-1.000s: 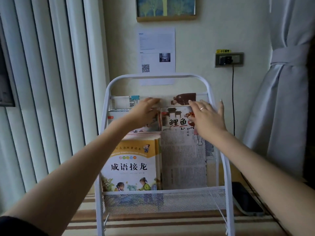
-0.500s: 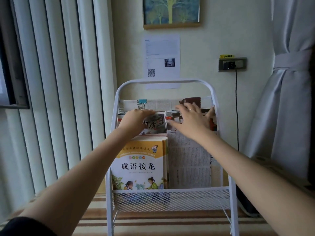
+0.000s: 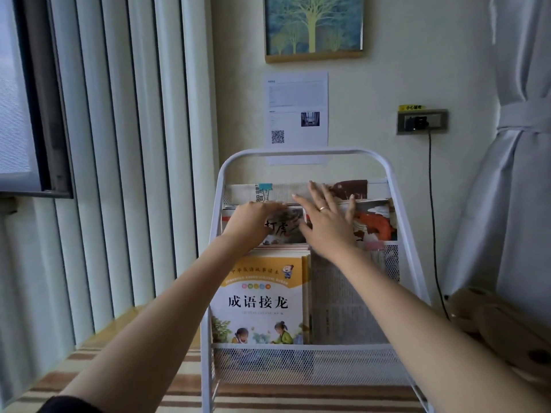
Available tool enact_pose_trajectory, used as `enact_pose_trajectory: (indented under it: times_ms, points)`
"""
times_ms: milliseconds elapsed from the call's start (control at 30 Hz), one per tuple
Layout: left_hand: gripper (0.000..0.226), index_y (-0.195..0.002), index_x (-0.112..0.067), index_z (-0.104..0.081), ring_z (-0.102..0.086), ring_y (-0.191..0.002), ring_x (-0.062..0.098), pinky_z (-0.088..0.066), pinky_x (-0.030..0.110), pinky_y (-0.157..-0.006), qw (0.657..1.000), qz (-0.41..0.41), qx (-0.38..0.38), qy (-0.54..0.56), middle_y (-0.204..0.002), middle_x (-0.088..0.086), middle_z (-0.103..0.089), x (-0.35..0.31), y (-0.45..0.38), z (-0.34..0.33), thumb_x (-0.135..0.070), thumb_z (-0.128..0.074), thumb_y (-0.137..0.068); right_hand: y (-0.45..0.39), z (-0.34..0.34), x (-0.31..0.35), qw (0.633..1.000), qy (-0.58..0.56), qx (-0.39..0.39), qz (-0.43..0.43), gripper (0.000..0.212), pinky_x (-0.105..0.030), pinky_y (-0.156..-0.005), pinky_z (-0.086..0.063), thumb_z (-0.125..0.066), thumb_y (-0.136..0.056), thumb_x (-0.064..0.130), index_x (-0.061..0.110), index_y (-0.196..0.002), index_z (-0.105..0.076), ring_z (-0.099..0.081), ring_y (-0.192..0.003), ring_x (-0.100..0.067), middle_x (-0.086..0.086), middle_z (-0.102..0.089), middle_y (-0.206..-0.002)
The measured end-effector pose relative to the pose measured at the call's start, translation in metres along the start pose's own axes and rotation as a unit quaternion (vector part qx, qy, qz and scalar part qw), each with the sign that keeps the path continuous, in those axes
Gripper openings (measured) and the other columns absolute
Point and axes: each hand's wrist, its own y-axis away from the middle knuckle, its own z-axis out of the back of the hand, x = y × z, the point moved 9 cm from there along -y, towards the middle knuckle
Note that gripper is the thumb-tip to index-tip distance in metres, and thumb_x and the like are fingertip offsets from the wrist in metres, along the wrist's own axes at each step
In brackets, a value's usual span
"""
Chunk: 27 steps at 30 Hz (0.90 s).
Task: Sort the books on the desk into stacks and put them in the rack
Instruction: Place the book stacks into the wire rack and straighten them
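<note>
Two hands: both reach into the middle tier of the white metal mesh book rack (image 3: 301, 152) at the centre of the frame.
Left hand (image 3: 250, 223): fingers curled over the top edge of a picture book with black brush lettering (image 3: 281, 229), left of centre; whether they pinch it I cannot tell.
Right hand (image 3: 325, 216): just right of the left one, fingers spread apart and flat against the books, gripping nothing, a ring on one finger.
Book with an orange-red picture (image 3: 377, 223): right of the right hand, same tier, partly hidden.
Top tier: newsprint sheets held by a teal binder clip (image 3: 264, 189), left of a dark brown cover.
Bottom tier: a yellow-and-white children's book (image 3: 259, 296) stands upright on the left, touching a bundle of grey newsprint (image 3: 337, 305) on its right.
Upper centre of frame: a framed tree picture (image 3: 313, 25) on the wall.
Right edge: a tied-back grey curtain (image 3: 524, 144).
</note>
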Motion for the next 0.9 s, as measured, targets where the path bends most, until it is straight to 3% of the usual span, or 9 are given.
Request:
enact_pose_trajectory:
  times_ms: [133, 233, 333, 400, 500, 633, 733, 833, 900]
  points:
    - [0.073, -0.145, -0.027, -0.036, -0.041, -0.134, 0.020, -0.033, 0.036, -0.110, 0.996, -0.015, 0.087, -0.034, -0.149, -0.003, -0.039, -0.005, -0.001, -0.008, 0.014, -0.043, -0.084, 0.004, 0.019, -0.002, 0.989, -0.116, 0.088, 0.012, 0.060, -0.059, -0.108, 0.015, -0.023, -0.095, 0.057, 0.040, -0.148, -0.002, 0.013, -0.144, -0.015, 0.008, 0.012, -0.157]
    - [0.060, -0.142, -0.022, -0.041, -0.045, -0.130, 0.025, -0.038, 0.037, -0.107, 0.994, 0.039, 0.098, 0.033, -0.149, 0.003, -0.039, -0.001, 0.011, 0.011, 0.010, -0.038, -0.090, 0.040, 0.066, 0.002, 0.955, -0.295, 0.011, -0.023, 0.052, -0.049, -0.118, -0.002, -0.030, -0.100, 0.041, 0.027, -0.149, -0.018, -0.001, -0.146, -0.017, 0.001, -0.009, -0.159]
    - [0.037, -0.111, -0.016, -0.068, -0.067, -0.089, 0.023, -0.052, 0.031, -0.073, 0.948, 0.157, -0.203, 0.187, -0.109, 0.007, -0.070, 0.028, 0.073, 0.086, -0.003, -0.040, -0.091, 0.122, 0.114, 0.025, 0.934, -0.329, -0.140, -0.020, 0.028, -0.021, -0.103, -0.036, -0.043, -0.098, 0.023, 0.016, -0.124, -0.052, -0.050, -0.121, -0.018, -0.005, -0.057, -0.126]
    - [0.029, -0.094, -0.017, -0.069, -0.064, -0.071, 0.013, -0.046, 0.026, -0.061, 0.907, 0.191, -0.315, 0.202, -0.089, -0.003, -0.072, 0.040, 0.153, 0.110, -0.013, -0.041, -0.087, 0.184, 0.117, 0.055, 0.933, -0.325, -0.155, -0.005, 0.015, -0.024, -0.078, -0.046, -0.045, -0.093, 0.017, 0.016, -0.099, -0.059, -0.057, -0.087, -0.011, 0.005, -0.062, -0.090]
    - [0.022, -0.104, -0.018, -0.065, -0.064, -0.080, 0.019, -0.050, 0.032, -0.065, 0.936, 0.283, -0.183, 0.101, -0.101, 0.003, -0.070, 0.056, 0.269, 0.076, -0.017, -0.047, -0.093, 0.267, 0.059, 0.116, 0.939, -0.332, 0.081, -0.024, 0.013, -0.030, -0.072, -0.042, -0.046, -0.092, 0.027, 0.024, -0.101, -0.056, -0.058, -0.077, -0.007, 0.012, -0.062, -0.083]
    - [0.043, -0.134, -0.010, -0.045, -0.046, -0.123, 0.036, -0.037, 0.044, -0.100, 0.876, 0.468, 0.116, -0.009, -0.134, 0.020, -0.050, 0.097, 0.417, 0.010, -0.032, -0.042, -0.098, 0.366, -0.031, 0.202, 0.849, -0.299, 0.433, -0.053, 0.059, -0.040, -0.112, -0.024, -0.034, -0.094, 0.056, 0.025, -0.143, -0.026, -0.030, -0.136, -0.024, 0.002, -0.034, -0.149]
    - [0.070, -0.143, -0.001, -0.027, -0.021, -0.142, 0.030, -0.012, 0.038, -0.116, 0.845, 0.478, 0.232, -0.057, -0.151, 0.021, -0.029, 0.105, 0.459, -0.008, -0.050, -0.039, -0.095, 0.382, -0.041, 0.251, 0.796, -0.386, 0.455, -0.097, 0.067, -0.038, -0.109, -0.032, -0.038, -0.091, 0.060, 0.026, -0.146, -0.020, -0.035, -0.132, -0.024, -0.002, -0.036, -0.147]
    - [0.075, -0.141, 0.001, -0.026, -0.032, -0.133, 0.041, -0.022, 0.046, -0.110, 0.808, 0.565, 0.167, 0.013, -0.141, 0.027, -0.039, 0.132, 0.469, 0.007, -0.047, -0.051, -0.089, 0.387, -0.039, 0.272, 0.797, -0.421, 0.414, -0.124, 0.070, -0.034, -0.107, -0.034, -0.046, -0.088, 0.059, 0.026, -0.145, -0.021, -0.036, -0.128, -0.021, 0.000, -0.039, -0.142]
    - [0.068, -0.132, 0.007, -0.040, -0.046, -0.122, 0.040, -0.030, 0.047, -0.108, 0.785, 0.580, 0.209, 0.061, -0.127, 0.028, -0.053, 0.149, 0.475, -0.001, -0.043, -0.054, -0.089, 0.392, -0.037, 0.273, 0.792, -0.443, 0.391, -0.154, 0.073, -0.034, -0.108, -0.032, -0.052, -0.086, 0.056, 0.026, -0.144, -0.019, -0.033, -0.130, -0.020, 0.000, -0.035, -0.143]
